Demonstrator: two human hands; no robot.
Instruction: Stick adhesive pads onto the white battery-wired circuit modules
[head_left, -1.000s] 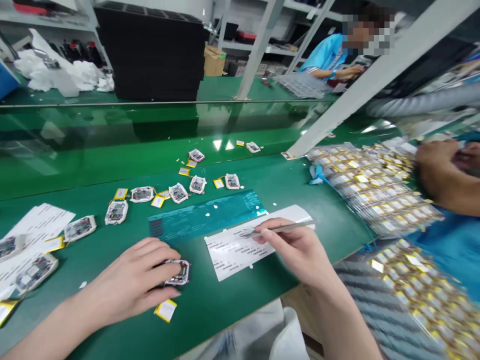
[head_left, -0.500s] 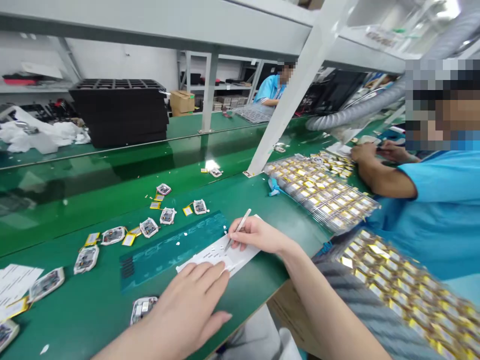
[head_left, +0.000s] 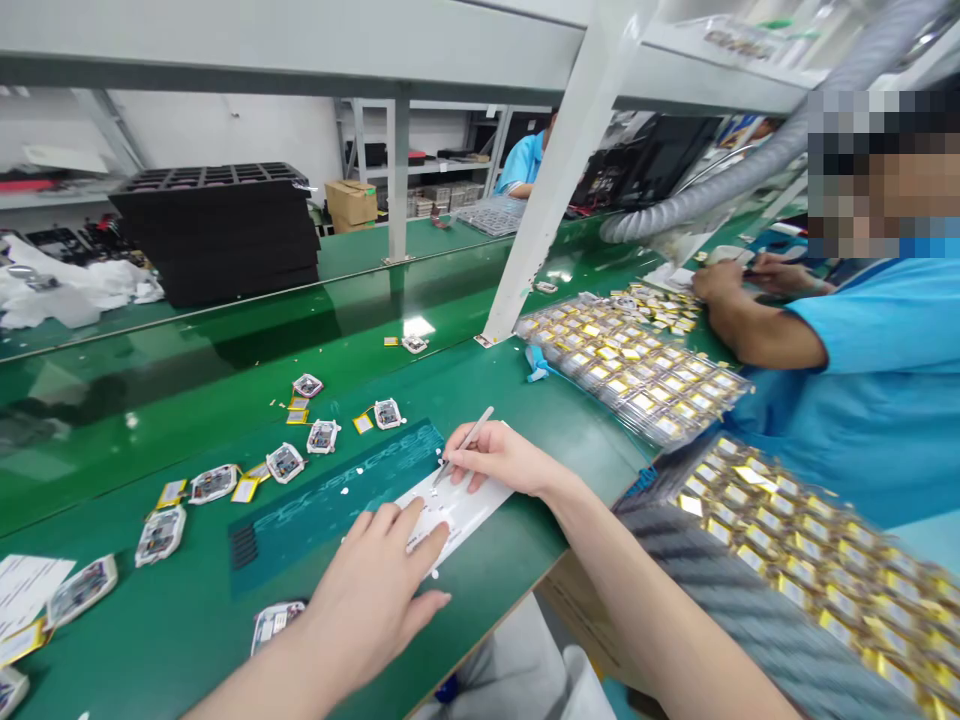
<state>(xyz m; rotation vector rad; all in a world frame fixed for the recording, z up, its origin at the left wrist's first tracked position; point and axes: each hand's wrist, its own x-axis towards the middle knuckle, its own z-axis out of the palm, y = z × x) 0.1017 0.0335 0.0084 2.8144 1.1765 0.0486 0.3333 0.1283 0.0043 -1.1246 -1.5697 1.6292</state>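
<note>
My right hand (head_left: 499, 458) is closed on a pair of tweezers (head_left: 474, 433), whose tips point down at a white sticker sheet (head_left: 474, 512). Small white pieces and dark marks show on the sheet. Fingers stretched out, my left hand (head_left: 382, 580) lies across the sheet's near left part and hides some of it. Under and behind the sheet is a blue-green translucent film strip (head_left: 315, 510) with dark bars at its left end. Beside my left wrist sits a small white-framed circuit unit (head_left: 276, 622), partly covered by the arm.
Several circuit units with yellow-edged batteries (head_left: 214, 484) lie along the left of the green bench. Clear trays of batteries (head_left: 637, 375) stand at the right, near a co-worker in a blue shirt (head_left: 892, 390). A white post (head_left: 551, 190) rises behind my hands.
The whole view has shifted slightly, so things appear a little further left. My left fingers have drawn back a bit, showing more of the sheet. The tweezers remain in my right hand.
</note>
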